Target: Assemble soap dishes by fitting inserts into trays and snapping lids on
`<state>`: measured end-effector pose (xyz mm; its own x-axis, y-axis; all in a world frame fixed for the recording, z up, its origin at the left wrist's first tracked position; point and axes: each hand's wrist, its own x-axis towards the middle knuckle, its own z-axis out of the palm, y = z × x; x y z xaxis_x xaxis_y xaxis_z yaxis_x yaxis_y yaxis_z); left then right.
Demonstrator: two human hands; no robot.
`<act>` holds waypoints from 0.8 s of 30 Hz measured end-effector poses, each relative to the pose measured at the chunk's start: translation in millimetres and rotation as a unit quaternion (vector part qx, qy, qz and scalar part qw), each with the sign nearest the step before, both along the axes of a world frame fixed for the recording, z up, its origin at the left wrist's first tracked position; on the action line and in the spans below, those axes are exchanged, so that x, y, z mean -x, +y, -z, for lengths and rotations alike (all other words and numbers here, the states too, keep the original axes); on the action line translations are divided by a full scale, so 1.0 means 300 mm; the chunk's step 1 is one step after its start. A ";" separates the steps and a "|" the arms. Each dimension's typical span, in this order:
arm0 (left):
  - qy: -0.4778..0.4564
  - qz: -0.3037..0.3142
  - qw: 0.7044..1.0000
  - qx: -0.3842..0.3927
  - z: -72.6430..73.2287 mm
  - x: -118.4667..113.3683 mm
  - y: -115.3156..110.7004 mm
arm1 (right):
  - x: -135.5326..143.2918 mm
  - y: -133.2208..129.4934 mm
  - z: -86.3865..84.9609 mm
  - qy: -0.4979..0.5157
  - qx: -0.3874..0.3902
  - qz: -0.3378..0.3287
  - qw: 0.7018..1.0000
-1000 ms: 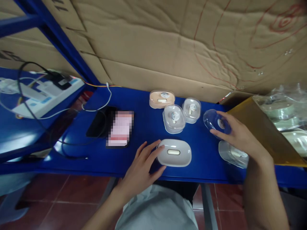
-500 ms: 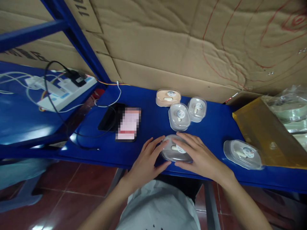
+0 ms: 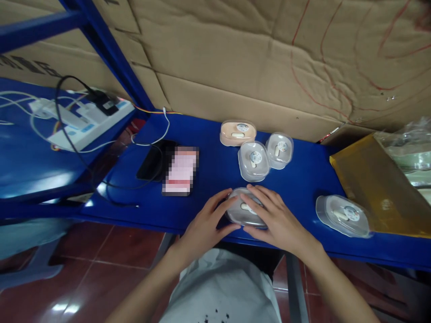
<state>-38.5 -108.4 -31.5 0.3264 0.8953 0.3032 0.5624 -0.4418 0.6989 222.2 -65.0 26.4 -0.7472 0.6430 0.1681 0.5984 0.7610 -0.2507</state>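
A grey plastic box with a clear lid (image 3: 238,214) lies near the table's front edge, with a pale oblong piece and a round label on top. My left hand (image 3: 209,220) wraps its left side, thumb at the front and fingers at the back. From the right, my right hand (image 3: 276,217) grips the same box, its fingers across the lid and covering part of the label. Just behind stand two similar grey boxes, one nearer (image 3: 248,167) and one to its right (image 3: 284,157), beside a peach box (image 3: 229,134).
Another grey box (image 3: 326,215) sits at the right, beside a yellow-brown bag or carton (image 3: 367,184) with clear-wrapped green items (image 3: 409,157). Left of my hands lie a phone with a blurred screen (image 3: 181,170) and a black device (image 3: 148,166). A power strip (image 3: 87,134) with cables stands farther left.
My view has shifted slightly. Both hands stay around the same box, the right fingers a little farther left over the lid. The other boxes have not moved on the table.
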 end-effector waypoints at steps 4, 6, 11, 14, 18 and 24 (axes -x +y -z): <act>-0.002 0.004 1.000 -0.001 -0.002 -0.001 0.000 | 0.006 0.004 0.029 0.009 -0.026 0.000 1.000; -0.003 0.003 1.000 -0.003 -0.008 -0.001 -0.001 | 0.010 -0.001 0.034 0.006 -0.024 0.006 1.000; 0.018 0.006 1.000 0.000 -0.011 -0.002 -0.003 | -0.029 -0.036 0.011 0.000 0.008 0.022 1.000; 0.037 -0.001 0.999 -0.019 -0.004 -0.006 -0.002 | -0.083 -0.071 -0.003 -0.005 0.022 0.057 0.998; 0.059 0.023 0.998 -0.027 -0.019 -0.011 -0.001 | -0.129 -0.107 -0.011 -0.003 0.037 0.095 0.995; 0.107 0.076 0.990 -0.057 -0.112 -0.003 0.039 | -0.178 -0.075 -0.004 -0.010 0.012 0.129 0.992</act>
